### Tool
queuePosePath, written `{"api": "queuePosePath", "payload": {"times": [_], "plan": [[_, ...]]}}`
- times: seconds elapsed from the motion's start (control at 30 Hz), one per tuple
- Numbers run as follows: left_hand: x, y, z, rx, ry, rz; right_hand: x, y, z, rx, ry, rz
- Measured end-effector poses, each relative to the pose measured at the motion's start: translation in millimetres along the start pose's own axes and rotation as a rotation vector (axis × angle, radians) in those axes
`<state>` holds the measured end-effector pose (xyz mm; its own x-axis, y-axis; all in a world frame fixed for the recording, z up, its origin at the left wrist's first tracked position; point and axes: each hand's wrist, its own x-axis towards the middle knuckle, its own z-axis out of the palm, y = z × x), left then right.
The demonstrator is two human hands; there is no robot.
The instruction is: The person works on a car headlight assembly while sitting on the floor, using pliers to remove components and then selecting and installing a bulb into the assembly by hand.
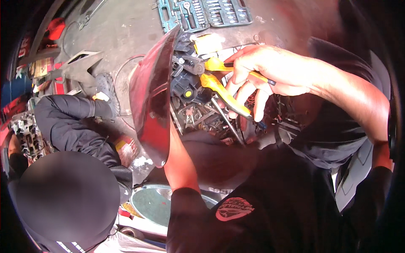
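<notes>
A vehicle lamp unit with a glossy dark-red curved lens [149, 92] stands upright in front of me, its black plastic back [182, 90] turned to the right. My left forearm [181, 164] reaches up behind the lens; the lamp hides that hand and its fingers. My right hand [263, 69] is closed loosely around pliers with yellow-and-black handles [228, 95], the handles spread apart. The grey head of the pliers [192, 65] is at the fittings on the lamp's back. Whether the jaws grip anything is too small to tell.
Loose hand tools [206, 120] lie heaped below the lamp. A teal socket-set case [204, 14] is open on the floor beyond. At left another person in dark clothes [76, 122] crouches beside a metal engine part [27, 130]. A green oval pane [152, 204] stands near my left elbow.
</notes>
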<state>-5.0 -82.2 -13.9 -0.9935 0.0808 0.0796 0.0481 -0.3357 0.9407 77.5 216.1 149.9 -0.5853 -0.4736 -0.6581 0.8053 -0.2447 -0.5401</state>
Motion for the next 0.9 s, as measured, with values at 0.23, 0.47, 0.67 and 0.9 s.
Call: {"api": "queuePosePath", "payload": {"times": [0.23,0.47,0.67,0.9], "plan": [[-0.2,-0.9,-0.3,0.021,-0.01,-0.026,0.0,1.6,-5.4,0.084,-0.037,0.005],[0.2,0.1,1.0,0.032,-0.018,-0.04,5.8,1.8,-7.7,0.079,-0.065,-0.023],[0.5,0.5,3.6,0.041,-0.024,-0.042,4.9,4.4,-9.2,0.082,-0.061,-0.005],[-0.7,0.2,4.0,0.051,-0.031,-0.048,6.7,5.6,-10.1,0.102,-0.066,-0.01]]}}
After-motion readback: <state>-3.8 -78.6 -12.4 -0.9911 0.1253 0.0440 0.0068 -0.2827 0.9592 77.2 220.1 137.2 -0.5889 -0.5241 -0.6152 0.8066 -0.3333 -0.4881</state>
